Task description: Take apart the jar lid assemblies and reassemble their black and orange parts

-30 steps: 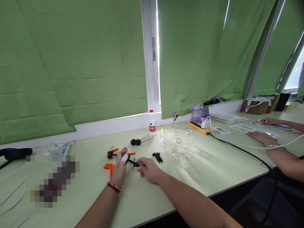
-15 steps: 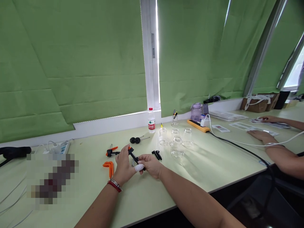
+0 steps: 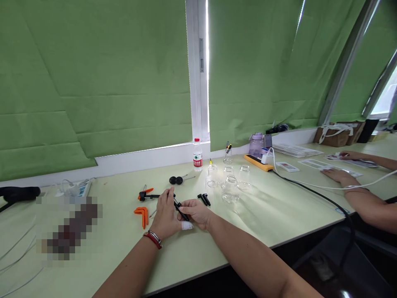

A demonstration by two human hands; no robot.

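My left hand (image 3: pixel 166 216) and my right hand (image 3: pixel 197 213) are both closed on a small black bar clamp (image 3: pixel 182 211), just above the table. The right fingers pinch its lower part. My left fingers reach up along its far side, and the thumb, wrapped in white, lies by its lower end; the left hand hides part of it. Beyond my left hand lies another black bar clamp (image 3: pixel 150 196) with an orange handle (image 3: pixel 145 191). Two orange L-shaped pieces (image 3: pixel 142 215) lie left of that hand. Several black L-shaped pieces (image 3: pixel 204 199) rest beyond my right hand.
Two screwdrivers with round black handles (image 3: pixel 176 180) lie farther back. Several clear glass jars (image 3: pixel 231 190) stand to the right, near a water bottle (image 3: pixel 197 156). An orange power strip (image 3: pixel 259 163) trails a black cable. Another person's hands (image 3: pixel 338 176) are at far right.
My left fingers have shifted on the bar clamp, and its orange end is now hidden. The wrapped left thumb has moved slightly down and right. The view has tilted slightly.
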